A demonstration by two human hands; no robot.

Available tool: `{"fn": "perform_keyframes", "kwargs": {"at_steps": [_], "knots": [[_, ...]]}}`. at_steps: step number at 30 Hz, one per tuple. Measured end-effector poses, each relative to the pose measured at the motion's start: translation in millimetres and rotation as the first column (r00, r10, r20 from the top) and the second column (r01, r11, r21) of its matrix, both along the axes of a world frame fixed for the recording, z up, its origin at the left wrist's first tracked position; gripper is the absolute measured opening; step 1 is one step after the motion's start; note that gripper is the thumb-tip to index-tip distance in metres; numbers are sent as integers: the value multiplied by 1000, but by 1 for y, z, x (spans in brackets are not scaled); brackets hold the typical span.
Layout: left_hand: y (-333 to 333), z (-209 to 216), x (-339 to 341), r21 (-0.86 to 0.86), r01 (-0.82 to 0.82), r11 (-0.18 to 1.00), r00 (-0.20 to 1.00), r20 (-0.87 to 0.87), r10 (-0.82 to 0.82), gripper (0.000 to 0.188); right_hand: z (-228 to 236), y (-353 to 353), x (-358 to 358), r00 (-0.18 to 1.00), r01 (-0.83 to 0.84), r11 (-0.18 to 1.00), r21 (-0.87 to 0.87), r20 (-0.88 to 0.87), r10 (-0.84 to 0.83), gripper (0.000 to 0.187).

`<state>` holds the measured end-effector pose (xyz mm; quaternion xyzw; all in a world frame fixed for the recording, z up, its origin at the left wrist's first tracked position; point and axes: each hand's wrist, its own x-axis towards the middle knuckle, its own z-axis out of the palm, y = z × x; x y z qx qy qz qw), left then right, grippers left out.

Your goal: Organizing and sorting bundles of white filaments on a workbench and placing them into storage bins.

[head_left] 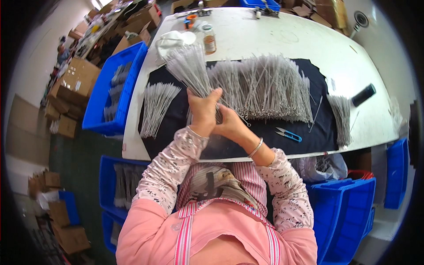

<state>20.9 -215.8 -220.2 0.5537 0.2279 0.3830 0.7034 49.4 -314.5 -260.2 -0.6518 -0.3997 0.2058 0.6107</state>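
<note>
My left hand (202, 109) is wrapped round a bundle of thin wire brushes (189, 66), lifted off the table with its bristly ends fanned up and leftward. Closed at the lower end of the same bundle is my right hand (231, 125); its fingertips are partly hidden. Behind my hands a big pile of similar brushes (267, 88) lies on a dark cloth (212, 148), small wire loops toward me. To the left lies a smaller bunch of brushes (160, 106), and another bunch (341, 119) is at the cloth's right edge. Blue-handled thread snips (289, 134) lie right of my right hand.
The white table (309, 42) also carries a glass jar (209, 39), a white cloth (172, 40) and a dark cylinder (363, 95). A blue bin (102, 126) with bundles stands left; more blue crates (327, 207) are below right. Cardboard boxes (77, 79) stand further left.
</note>
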Motion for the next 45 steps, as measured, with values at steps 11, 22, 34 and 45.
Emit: {"fn": "perform_keyframes", "kwargs": {"at_steps": [11, 22, 34, 45], "knots": [[17, 8, -125, -244, 193, 951, 972, -83, -218, 60, 32, 3, -63, 554, -368, 929, 31, -795, 246, 22], [52, 19, -152, 978, 208, -18, 949, -207, -238, 20, 73, -7, -84, -319, -549, 762, 344, -929, 189, 30], [92, 6, -144, 533, 263, 804, 965, -140, -222, 33, 174, 73, -58, 771, -214, 939, 270, 636, -7, 54], [113, 7, -149, 467, 251, 848, 965, -53, -256, 60, 147, 148, -62, 282, -296, 952, 78, 959, 9, 42]]}}
